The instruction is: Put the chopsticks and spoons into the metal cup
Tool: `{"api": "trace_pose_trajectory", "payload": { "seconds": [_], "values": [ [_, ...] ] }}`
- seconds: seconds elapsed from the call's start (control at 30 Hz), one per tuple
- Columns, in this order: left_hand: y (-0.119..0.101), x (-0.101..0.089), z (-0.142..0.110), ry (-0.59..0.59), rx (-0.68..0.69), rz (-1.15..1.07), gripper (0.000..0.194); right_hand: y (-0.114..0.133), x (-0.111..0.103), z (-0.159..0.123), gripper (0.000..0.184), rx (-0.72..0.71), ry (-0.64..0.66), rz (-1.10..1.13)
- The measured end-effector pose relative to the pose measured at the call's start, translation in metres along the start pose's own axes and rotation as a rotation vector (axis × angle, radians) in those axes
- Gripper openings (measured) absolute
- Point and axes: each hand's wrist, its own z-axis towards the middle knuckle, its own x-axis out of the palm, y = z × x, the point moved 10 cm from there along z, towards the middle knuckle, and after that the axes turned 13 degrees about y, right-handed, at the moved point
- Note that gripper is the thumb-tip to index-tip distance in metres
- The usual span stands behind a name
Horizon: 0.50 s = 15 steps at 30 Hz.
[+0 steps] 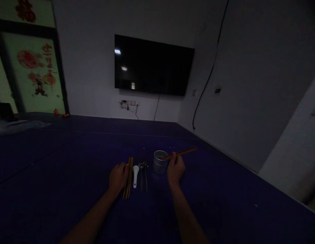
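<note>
My right hand point(176, 169) is closed on chopsticks point(186, 151), held slanting, with their lower left end over the mouth of a grey metal cup point(160, 166). How many it holds I cannot tell. My left hand point(118, 177) is curled closed at the left side of a bundle of brown chopsticks point(128, 179), which lies lengthwise on the dark blue surface. To the right of that bundle a white spoon point(135, 175) and two metal spoons point(141, 178) lie side by side, handles towards me. The cup stands upright between the spoons and my right hand.
The dark blue surface point(71, 162) reaches back to the wall, where a large black television point(152, 66) hangs above sockets and cables. A black cable point(207, 83) runs down the right wall. Clear plastic sheeting point(20, 126) and small orange objects point(65, 115) lie at the far left.
</note>
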Motion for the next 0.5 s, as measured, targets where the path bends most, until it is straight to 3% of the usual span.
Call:
{"api": "trace_pose_trajectory", "payload": {
  "seconds": [0.27, 0.5],
  "values": [
    [0.004, 0.004, 0.004, 0.015, -0.006, 0.011, 0.038, -0.008, 0.026, 0.007, 0.054, -0.064, 0.166, -0.076],
    [0.006, 0.006, 0.005, 0.045, -0.031, 0.023, 0.038, -0.022, 0.034, 0.008, 0.056, -0.071, 0.162, -0.059]
  ]
}}
